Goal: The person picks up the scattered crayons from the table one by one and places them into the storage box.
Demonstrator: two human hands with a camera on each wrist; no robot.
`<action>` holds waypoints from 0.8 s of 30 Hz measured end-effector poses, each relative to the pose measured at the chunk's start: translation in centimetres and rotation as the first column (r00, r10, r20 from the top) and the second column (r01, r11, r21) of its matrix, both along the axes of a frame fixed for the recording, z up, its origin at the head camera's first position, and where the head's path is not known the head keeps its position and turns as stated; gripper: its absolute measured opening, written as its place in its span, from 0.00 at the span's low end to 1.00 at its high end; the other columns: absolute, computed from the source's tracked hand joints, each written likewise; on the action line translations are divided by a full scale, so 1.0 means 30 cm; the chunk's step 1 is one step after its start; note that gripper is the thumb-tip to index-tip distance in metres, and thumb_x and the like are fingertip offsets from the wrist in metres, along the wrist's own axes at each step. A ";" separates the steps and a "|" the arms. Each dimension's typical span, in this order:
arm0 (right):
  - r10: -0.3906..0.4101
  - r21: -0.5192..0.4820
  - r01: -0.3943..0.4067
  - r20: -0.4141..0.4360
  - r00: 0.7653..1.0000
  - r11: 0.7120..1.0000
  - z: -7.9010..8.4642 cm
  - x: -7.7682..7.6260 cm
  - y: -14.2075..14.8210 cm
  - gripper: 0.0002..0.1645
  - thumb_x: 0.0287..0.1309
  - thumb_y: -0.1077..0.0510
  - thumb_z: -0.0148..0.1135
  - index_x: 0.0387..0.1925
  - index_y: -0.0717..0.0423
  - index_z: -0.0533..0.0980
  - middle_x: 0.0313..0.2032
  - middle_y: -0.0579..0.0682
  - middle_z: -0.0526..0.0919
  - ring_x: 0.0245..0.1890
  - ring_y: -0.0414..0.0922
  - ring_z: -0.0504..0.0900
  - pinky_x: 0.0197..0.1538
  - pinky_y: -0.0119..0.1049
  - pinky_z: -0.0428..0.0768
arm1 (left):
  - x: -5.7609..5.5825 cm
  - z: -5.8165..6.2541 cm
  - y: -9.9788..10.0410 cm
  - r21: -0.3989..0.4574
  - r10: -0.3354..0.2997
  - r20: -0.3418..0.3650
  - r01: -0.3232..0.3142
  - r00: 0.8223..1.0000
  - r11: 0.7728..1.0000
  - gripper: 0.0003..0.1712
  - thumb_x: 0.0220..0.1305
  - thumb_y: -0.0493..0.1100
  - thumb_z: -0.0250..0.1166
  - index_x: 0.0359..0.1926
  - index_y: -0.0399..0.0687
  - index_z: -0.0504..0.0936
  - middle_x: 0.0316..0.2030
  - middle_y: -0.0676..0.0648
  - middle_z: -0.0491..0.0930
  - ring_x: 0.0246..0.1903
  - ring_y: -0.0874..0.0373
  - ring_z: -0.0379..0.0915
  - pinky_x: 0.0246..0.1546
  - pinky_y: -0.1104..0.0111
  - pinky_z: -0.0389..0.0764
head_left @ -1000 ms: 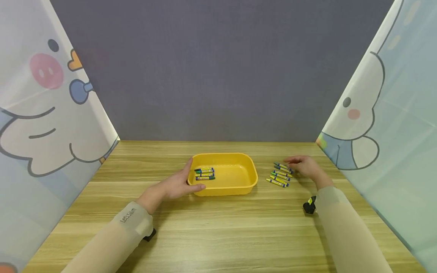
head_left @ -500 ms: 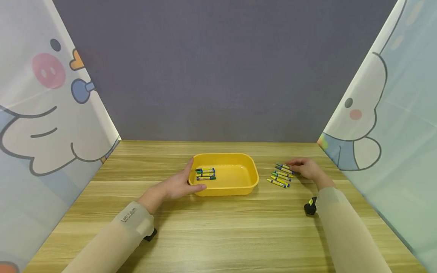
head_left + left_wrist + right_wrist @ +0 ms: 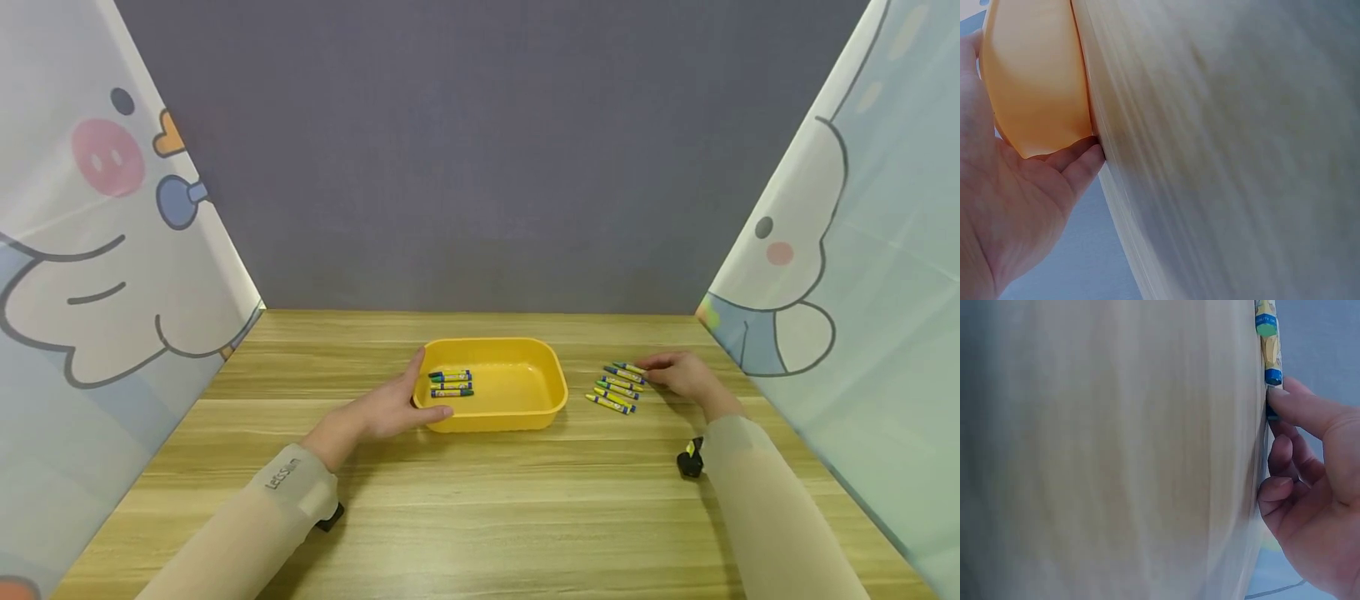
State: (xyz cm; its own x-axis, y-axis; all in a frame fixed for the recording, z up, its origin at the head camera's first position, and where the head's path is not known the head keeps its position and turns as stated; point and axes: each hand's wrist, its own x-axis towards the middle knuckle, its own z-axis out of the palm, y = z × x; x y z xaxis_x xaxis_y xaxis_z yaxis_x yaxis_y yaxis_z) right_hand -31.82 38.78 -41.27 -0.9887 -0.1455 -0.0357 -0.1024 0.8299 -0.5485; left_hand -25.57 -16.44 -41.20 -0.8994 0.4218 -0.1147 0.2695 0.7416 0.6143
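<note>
My left hand (image 3: 390,406) holds the left end of a shallow yellow plastic tray (image 3: 498,422), thumb over its front rim. In the left wrist view, fingertips reach the tray's bottom edge at the tabletop. Several crayons (image 3: 452,385) in yellow-and-blue wrappers lie side by side at the tray's left end. Right of the tray, a slanted row of more crayons (image 3: 613,402) lies on the table. At the far end of that row, my right hand (image 3: 681,372) pinches the butt end of a dark green-tipped crayon (image 3: 627,367) between thumb and index finger; its other fingers are curled.
The wood-grain table (image 3: 480,517) runs back to a dark grey panel (image 3: 480,167). Cartoon-printed curtains (image 3: 112,250) stand along both sides. A black wrist camera (image 3: 690,460) hangs under the right sleeve.
My right hand has shifted slightly right and nearer, and the farthest crayon in the row has slid right with it. The left hand and the tray stay put.
</note>
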 end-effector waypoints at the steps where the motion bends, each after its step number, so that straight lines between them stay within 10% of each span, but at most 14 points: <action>1: 0.002 0.003 -0.002 -0.001 1.000 1.000 -0.001 -0.003 -0.002 0.22 0.80 0.54 0.64 0.65 0.62 0.84 0.67 0.71 0.82 0.70 0.73 0.77 0.71 0.69 0.75 | 0.002 0.001 0.000 0.002 0.002 0.004 -0.002 1.000 1.000 0.78 0.68 0.80 0.65 0.88 0.52 0.20 0.85 0.28 0.53 0.82 0.35 0.61 0.82 0.41 0.64; 10: 0.001 -0.097 -0.005 -0.040 0.999 0.995 0.049 -0.001 -0.085 0.24 0.83 0.51 0.61 0.69 0.58 0.82 0.68 0.68 0.83 0.60 0.60 0.83 0.52 0.41 0.82 | 0.005 0.006 0.001 0.011 0.002 -0.004 -0.002 1.000 1.000 0.77 0.69 0.79 0.65 0.88 0.50 0.21 0.84 0.27 0.56 0.80 0.34 0.64 0.81 0.41 0.65; 24: 0.073 -0.173 -0.090 -0.105 0.992 0.981 0.153 0.024 -0.325 0.20 0.80 0.46 0.65 0.65 0.46 0.87 0.66 0.59 0.85 0.36 0.47 0.75 0.34 0.35 0.76 | -0.004 -0.006 0.000 0.002 0.000 -0.004 0.000 1.000 1.000 0.79 0.67 0.82 0.64 0.88 0.52 0.19 0.83 0.28 0.59 0.79 0.36 0.66 0.81 0.42 0.66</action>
